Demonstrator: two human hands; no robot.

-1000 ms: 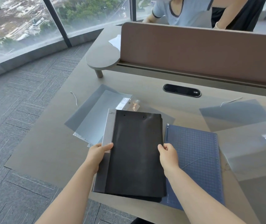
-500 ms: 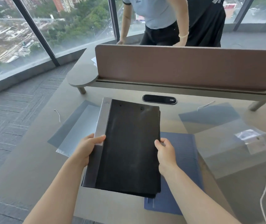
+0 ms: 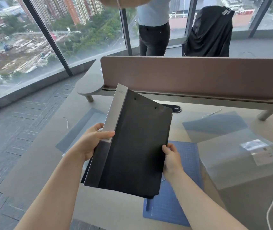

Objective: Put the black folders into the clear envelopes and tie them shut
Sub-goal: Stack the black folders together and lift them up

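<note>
a: what did your left hand [image 3: 91, 140] have?

b: you held the black folders [image 3: 132, 146] by their left edge. your thumb lay curled over the silver strip [image 3: 116, 110] on top, and your other fingers were tucked under, so i could not see them.

a: where were the folders?

b: up in the air over the desk [image 3: 33, 163], between your two hands, tipped a bit. the long way ran from you toward the brown screen [image 3: 190, 75], with the far end leaning right. the end with the two small holes pointed away from you.

a: and my right hand [image 3: 171, 159]?

b: it pinched the right edge, lower down, thumb on top. it was over the blue mat [image 3: 174, 205].

a: where did the clear envelopes lie?

b: one clear envelope [image 3: 76, 130] lay flat just left of the folders, close to your left hand. another clear envelope [image 3: 232, 146] lay to the right, past your right hand. i think you needed to turn the pile so a short end went into an open mouth first. i could not tell which side each one opened.
</note>
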